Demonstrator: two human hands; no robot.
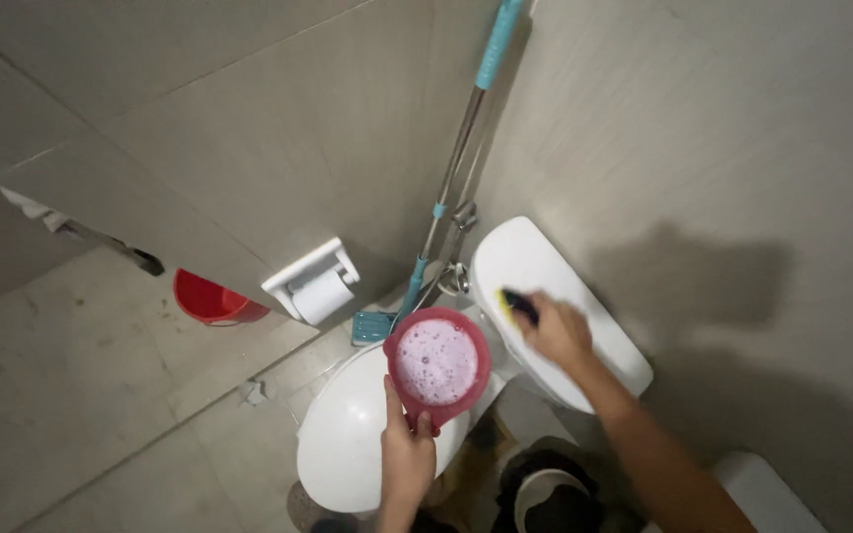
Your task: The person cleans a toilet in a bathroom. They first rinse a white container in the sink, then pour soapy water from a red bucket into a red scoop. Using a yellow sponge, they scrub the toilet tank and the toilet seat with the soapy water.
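Observation:
My left hand (406, 452) grips the handle of a red dipper (438, 363) filled with soapy, foamy water. It hovers over the closed white toilet lid (348, 439). My right hand (557, 333) presses a yellow and dark sponge (515, 306) against the white toilet tank lid (525, 266). The hand is blurred with motion.
A mop with a teal and metal handle (458, 163) leans in the tiled corner behind the toilet. A toilet paper roll in a white holder (316, 284) hangs on the left wall. A red bucket (211, 298) stands on the floor at left. A dark bin (550, 498) sits below.

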